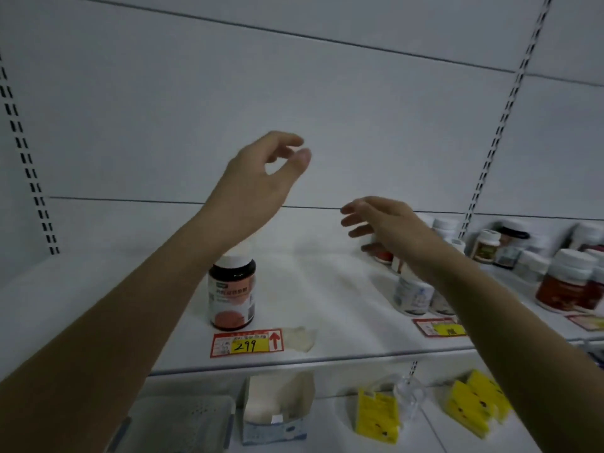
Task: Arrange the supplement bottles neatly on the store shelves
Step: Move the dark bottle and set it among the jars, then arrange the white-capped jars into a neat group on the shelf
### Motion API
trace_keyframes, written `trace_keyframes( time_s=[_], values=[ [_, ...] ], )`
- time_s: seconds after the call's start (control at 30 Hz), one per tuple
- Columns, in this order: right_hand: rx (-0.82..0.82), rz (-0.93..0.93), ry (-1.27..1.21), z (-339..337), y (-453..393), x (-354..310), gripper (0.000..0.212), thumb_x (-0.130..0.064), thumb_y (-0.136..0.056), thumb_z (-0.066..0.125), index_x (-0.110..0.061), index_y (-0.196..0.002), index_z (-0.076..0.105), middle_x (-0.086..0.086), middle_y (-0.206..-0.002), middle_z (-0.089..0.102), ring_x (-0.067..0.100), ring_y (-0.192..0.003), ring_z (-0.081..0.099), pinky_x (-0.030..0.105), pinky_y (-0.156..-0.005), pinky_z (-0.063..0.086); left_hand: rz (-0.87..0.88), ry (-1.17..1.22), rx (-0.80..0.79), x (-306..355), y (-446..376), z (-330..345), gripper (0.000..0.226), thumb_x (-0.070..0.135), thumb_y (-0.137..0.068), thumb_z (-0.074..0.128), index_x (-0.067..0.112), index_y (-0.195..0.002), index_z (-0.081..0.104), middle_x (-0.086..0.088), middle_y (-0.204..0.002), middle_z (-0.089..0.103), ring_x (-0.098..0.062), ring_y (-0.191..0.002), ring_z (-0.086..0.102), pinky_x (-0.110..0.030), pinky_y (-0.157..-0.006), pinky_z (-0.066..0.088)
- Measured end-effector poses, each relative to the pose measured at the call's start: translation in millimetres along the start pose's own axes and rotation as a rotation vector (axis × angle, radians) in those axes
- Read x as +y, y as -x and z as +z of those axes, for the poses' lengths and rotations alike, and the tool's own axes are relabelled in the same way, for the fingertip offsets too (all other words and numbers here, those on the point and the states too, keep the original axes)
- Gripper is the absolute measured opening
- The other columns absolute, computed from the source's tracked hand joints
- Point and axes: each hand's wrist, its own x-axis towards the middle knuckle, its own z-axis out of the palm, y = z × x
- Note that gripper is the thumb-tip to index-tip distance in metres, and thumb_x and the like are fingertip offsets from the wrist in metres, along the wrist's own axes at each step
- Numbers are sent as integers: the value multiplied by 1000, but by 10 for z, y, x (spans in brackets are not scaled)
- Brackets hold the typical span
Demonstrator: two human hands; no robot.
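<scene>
Your dark bottle [232,294] stands alone and upright at the shelf [343,308] front, just behind the 299 price tag [246,343], presumably so product and price line up. Your left hand [261,184] hangs above it, loosely curled and holding nothing. Your right hand [389,227], fingers spread and empty, reaches over the crowded bottles on the right [413,294], likely to pick the next one.

Lone bottle [232,291] left on shelf [343,328], bottle cluster [510,266] far right.
</scene>
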Motion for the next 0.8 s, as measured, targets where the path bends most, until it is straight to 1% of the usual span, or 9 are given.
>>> trace_keyframes(
  time_s=[0.13,0.23,0.3,0.37,0.47,0.5,0.57,0.67,0.8],
  values=[
    [68,-46,130,-627,-43,-85,28,-30,-102,44,-17,-113,66,-2,-105,69,16,-97,66,34,-85,55,38,-28,-138,183,-268,525,32,44,-93,57,31,-121,61,12,-114,64,-7,-114,57,-31,-100,45],
    [104,-42,205,-1073,-161,91,25,-30,-100,47,-17,-111,66,-2,-101,69,16,-93,66,35,-83,56,6,-48,-213,168,-357,969,30,42,-90,62,31,-118,62,10,-111,65,-8,-106,61,-32,-95,49],
    [106,-11,228,-1327,-275,303,23,-29,-100,48,-16,-110,65,-1,-100,69,18,-91,67,38,-81,56,-47,-62,-259,134,-392,1248,30,38,-89,64,29,-117,63,10,-108,66,-8,-99,63,-28,-87,51],
    [87,21,269,-1540,-397,554,21,-25,-99,49,-15,-108,66,1,-98,69,21,-89,68,37,-76,58,-114,-104,-297,86,-436,1502,30,36,-88,66,27,-116,65,10,-105,68,-7,-92,64,-24,-80,49],
    [-2,45,440,-1823,-567,918,15,-21,-97,53,-17,-102,66,3,-96,69,23,-86,69,29,-62,55,-191,-201,-369,34,-563,1864,30,35,-85,71,28,-113,66,7,-107,68,-9,-88,64,-26,-80,52],
    [-44,50,508,-1910,-627,1016,12,-22,-96,55,-18,-101,66,2,-97,69,21,-84,68,27,-61,54,-206,-243,-393,30,-612,1977,31,34,-84,72,28,-114,66,6,-109,68,-9,-88,64,-25,-78,52],
    [-144,50,625,-2046,-730,1162,14,-25,-93,61,-20,-105,66,0,-102,67,18,-85,66,28,-73,57,-242,-310,-446,32,-707,2186,38,31,-83,73,25,-119,64,4,-114,65,-9,-89,62,-23,-74,50],
    [-270,20,765,-2125,-859,1320,29,-31,-89,66,-23,-117,66,1,-117,65,17,-98,62,35,-91,54,-321,-342,-527,54,-798,2445,48,29,-81,76,23,-126,60,2,-118,61,-13,-92,62,-28,-72,56],
    [-370,-23,787,-2052,-973,1526,40,-24,-89,68,-24,-128,61,2,-128,60,20,-107,61,30,-88,52,-370,-377,-563,5,-821,2700,54,27,-80,78,21,-130,58,2,-122,61,-12,-92,64,-30,-73,60]
  ],
)
